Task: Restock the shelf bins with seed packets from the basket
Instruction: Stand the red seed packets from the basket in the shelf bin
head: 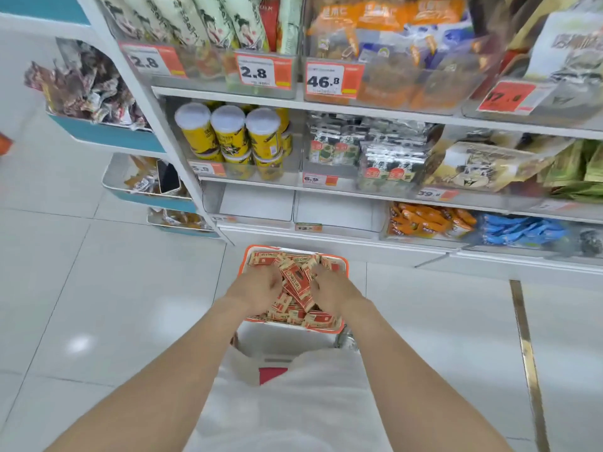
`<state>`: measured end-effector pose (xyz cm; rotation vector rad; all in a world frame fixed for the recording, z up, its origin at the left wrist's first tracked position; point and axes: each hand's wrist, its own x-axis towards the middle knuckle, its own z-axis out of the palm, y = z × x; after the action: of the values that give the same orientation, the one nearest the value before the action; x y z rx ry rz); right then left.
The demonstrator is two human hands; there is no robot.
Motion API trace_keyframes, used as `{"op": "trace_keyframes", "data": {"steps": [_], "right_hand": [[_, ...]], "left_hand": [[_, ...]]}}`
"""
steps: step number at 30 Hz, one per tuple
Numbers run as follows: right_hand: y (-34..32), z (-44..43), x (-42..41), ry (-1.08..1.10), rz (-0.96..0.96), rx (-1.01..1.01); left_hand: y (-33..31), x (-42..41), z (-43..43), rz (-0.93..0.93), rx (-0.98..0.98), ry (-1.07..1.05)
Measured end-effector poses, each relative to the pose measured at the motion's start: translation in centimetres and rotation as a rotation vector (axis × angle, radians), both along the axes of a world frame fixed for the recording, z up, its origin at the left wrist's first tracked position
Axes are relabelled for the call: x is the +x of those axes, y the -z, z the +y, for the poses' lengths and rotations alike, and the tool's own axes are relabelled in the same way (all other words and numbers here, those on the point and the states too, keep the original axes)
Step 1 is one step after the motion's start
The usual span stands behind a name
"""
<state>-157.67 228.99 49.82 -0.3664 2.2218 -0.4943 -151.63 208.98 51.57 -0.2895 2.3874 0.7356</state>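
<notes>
Both grips are digging into the basket [345, 265]: our left grip [261, 288] and right grip [329, 288] are closing round a bundle of seed packets [295, 282], squeezing it from either side, likely so that we are carrying many at once. All the packets are lying heaped inside the basket. Just beyond the basket, on the lowest shelf, two clear shelf bins [257, 203] are standing unfilled, probably awaiting this load; nothing is reaching them yet.
</notes>
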Motion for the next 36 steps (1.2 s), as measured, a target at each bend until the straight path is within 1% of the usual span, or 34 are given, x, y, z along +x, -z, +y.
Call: {"op": "trace_keyframes", "data": {"steps": [4, 6, 10, 15, 18, 20, 22, 25, 27, 28, 30, 31, 34, 36], "right_hand": [[6.0, -1.2, -2.4, -0.002, 0.035, -0.053], [11.1, -1.8, -3.8, -0.032, 0.075, -0.047], [22.9, -3.1, -5.9, -0.102, 0.17, -0.013], [37.7, -5.6, -7.0, -0.269, 0.311, 0.02], [43.4, -7.2, -7.4, -0.394, 0.385, 0.068], [46.0, -8.1, -7.6, -0.47, 0.434, 0.111], [47.5, -8.9, -7.7, -0.47, 0.429, 0.123], [48.8, -10.0, -8.1, -0.477, 0.423, 0.094], [49.6, -10.2, -7.9, -0.493, 0.475, 0.07], [50.0, -10.1, -7.5, -0.517, 0.502, 0.082], [50.5, -10.0, -6.9, -0.559, 0.628, 0.14], [50.4, -9.8, -6.4, -0.545, 0.664, 0.173], [49.8, -8.9, -5.3, -0.491, 0.634, 0.245], [49.9, -8.7, -5.1, -0.481, 0.6, 0.255]], "left_hand": [[5.7, -2.6, -0.1, 0.045, -0.026, 0.075], [10.8, -4.5, -0.6, 0.067, -0.038, 0.131], [23.5, -7.2, -2.3, 0.084, -0.034, 0.164], [37.3, -8.6, -3.9, 0.185, -0.032, 0.187], [43.8, -9.2, -5.3, 0.244, -0.096, 0.252], [47.0, -10.1, -6.2, 0.292, -0.125, 0.303], [48.8, -11.3, -6.6, 0.254, -0.146, 0.36], [49.6, -13.3, -5.6, 0.042, -0.172, 0.477], [49.9, -14.4, -4.7, -0.083, -0.21, 0.539], [50.1, -14.8, -4.5, -0.109, -0.246, 0.56], [49.5, -14.8, -4.2, -0.097, -0.296, 0.561], [49.3, -14.3, -4.3, -0.086, -0.301, 0.553], [48.1, -12.0, -4.6, 0.014, -0.304, 0.514], [47.7, -10.6, -5.1, 0.082, -0.281, 0.486]]}}
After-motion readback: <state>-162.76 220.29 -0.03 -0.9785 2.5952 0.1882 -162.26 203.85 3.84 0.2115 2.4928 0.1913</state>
